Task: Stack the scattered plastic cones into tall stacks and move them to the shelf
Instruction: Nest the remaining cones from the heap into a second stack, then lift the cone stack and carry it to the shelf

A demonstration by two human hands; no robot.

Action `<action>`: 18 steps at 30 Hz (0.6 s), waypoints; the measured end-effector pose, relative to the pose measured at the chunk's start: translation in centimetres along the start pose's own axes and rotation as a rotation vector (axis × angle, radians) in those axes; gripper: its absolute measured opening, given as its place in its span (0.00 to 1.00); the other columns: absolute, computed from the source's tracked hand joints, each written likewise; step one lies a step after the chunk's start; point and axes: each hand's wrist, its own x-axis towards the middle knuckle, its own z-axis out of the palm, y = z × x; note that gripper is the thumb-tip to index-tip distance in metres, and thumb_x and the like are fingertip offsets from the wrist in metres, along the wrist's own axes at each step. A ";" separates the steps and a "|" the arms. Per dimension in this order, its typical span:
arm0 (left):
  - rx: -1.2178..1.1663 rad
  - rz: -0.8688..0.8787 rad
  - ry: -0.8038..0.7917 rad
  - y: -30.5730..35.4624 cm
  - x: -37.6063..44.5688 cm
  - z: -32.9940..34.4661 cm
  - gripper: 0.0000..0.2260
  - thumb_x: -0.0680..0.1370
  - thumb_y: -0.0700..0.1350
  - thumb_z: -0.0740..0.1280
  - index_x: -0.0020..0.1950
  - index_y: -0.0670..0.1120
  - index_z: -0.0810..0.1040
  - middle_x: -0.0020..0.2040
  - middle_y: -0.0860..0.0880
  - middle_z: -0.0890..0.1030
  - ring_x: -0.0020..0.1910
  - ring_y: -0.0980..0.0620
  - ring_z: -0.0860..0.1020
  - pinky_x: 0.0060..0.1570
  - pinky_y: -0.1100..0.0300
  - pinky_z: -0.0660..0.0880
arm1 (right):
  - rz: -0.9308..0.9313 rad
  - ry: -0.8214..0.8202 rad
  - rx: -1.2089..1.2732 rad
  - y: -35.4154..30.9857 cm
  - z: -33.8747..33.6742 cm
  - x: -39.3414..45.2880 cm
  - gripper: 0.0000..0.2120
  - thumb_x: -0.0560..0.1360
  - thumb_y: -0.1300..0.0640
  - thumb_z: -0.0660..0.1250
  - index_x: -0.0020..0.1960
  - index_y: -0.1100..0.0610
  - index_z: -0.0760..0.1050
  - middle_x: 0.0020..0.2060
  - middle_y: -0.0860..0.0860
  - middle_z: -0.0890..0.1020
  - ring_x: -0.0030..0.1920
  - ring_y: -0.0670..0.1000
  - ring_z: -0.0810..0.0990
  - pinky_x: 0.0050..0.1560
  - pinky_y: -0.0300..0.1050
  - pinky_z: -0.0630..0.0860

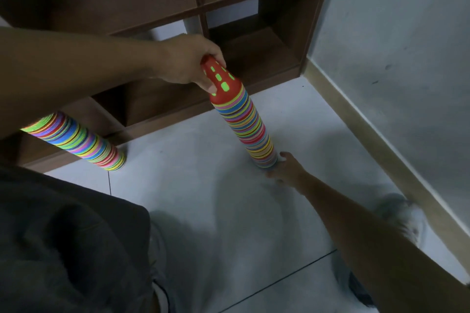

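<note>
The left hand grips the red top cone while the right hand cups the base below, steadying the tall cone stack for lifting toward the shelf.

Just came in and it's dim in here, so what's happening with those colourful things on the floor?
A person is handling a tall stack of cones standing on the tiled floor before a brown shelf. The left hand grips its red top cone; the right hand holds its base. A second stack stands to the left, against the shelf.
</note>
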 end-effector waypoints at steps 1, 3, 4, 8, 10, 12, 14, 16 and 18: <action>-0.034 -0.023 0.013 -0.1 0.2 0.0 0.26 0.71 0.49 0.77 0.68 0.49 0.75 0.63 0.52 0.78 0.62 0.52 0.76 0.61 0.51 0.77 | 0.001 0.003 0.059 -0.6 0.3 -0.5 0.35 0.62 0.67 0.81 0.63 0.55 0.67 0.54 0.61 0.79 0.52 0.60 0.79 0.49 0.54 0.78; -0.108 -0.041 0.022 -0.4 0.4 0.3 0.26 0.70 0.50 0.78 0.67 0.49 0.76 0.63 0.51 0.78 0.62 0.52 0.76 0.62 0.52 0.77 | -0.007 -0.009 0.189 -1.1 0.9 -0.7 0.21 0.68 0.69 0.78 0.50 0.53 0.71 0.48 0.59 0.80 0.50 0.60 0.80 0.54 0.57 0.78; -0.127 -0.041 0.043 -0.7 0.5 0.7 0.26 0.70 0.50 0.78 0.66 0.49 0.76 0.62 0.51 0.79 0.62 0.52 0.77 0.62 0.51 0.77 | -0.006 -0.026 0.283 -1.3 1.1 -0.6 0.18 0.69 0.70 0.76 0.47 0.53 0.72 0.46 0.58 0.80 0.48 0.58 0.80 0.54 0.57 0.78; -0.283 -0.088 0.073 -1.4 0.8 0.8 0.24 0.69 0.48 0.78 0.64 0.49 0.77 0.60 0.51 0.80 0.58 0.51 0.79 0.54 0.55 0.80 | 0.007 -0.096 0.545 -1.7 1.1 -0.5 0.26 0.70 0.54 0.77 0.64 0.61 0.74 0.58 0.58 0.82 0.47 0.52 0.82 0.48 0.47 0.78; -0.346 -0.086 0.075 -1.5 0.7 0.7 0.24 0.70 0.47 0.78 0.64 0.48 0.77 0.59 0.51 0.80 0.57 0.51 0.80 0.48 0.59 0.80 | 0.010 -0.144 0.600 -1.7 0.9 -0.9 0.29 0.71 0.45 0.73 0.66 0.59 0.74 0.61 0.56 0.82 0.54 0.52 0.83 0.57 0.51 0.78; -0.387 -0.099 0.081 -1.9 0.6 0.6 0.24 0.71 0.46 0.78 0.64 0.47 0.76 0.60 0.49 0.80 0.57 0.49 0.80 0.47 0.61 0.80 | 0.011 -0.193 0.640 -2.1 0.8 -1.7 0.21 0.77 0.42 0.66 0.62 0.56 0.77 0.56 0.53 0.84 0.55 0.52 0.83 0.61 0.52 0.77; -0.439 -0.124 0.080 -2.3 0.3 0.4 0.23 0.72 0.45 0.77 0.65 0.46 0.75 0.60 0.48 0.80 0.58 0.49 0.80 0.47 0.61 0.81 | 0.029 -0.194 0.706 -2.1 0.8 -2.0 0.19 0.80 0.41 0.61 0.59 0.55 0.78 0.53 0.52 0.84 0.56 0.53 0.82 0.63 0.54 0.76; -0.517 -0.150 0.085 -2.8 -0.1 0.0 0.25 0.71 0.46 0.76 0.66 0.46 0.74 0.61 0.47 0.80 0.59 0.48 0.80 0.50 0.59 0.81 | 0.034 -0.157 0.757 -2.4 1.1 -2.5 0.20 0.80 0.40 0.62 0.59 0.56 0.77 0.54 0.53 0.81 0.57 0.56 0.81 0.66 0.57 0.75; -0.603 -0.170 0.100 -3.0 -0.8 -0.5 0.30 0.68 0.49 0.76 0.69 0.46 0.74 0.62 0.48 0.80 0.61 0.48 0.79 0.56 0.55 0.79 | 0.025 -0.138 0.806 -3.0 1.5 -3.2 0.23 0.78 0.39 0.63 0.61 0.56 0.75 0.57 0.54 0.78 0.59 0.57 0.80 0.67 0.60 0.74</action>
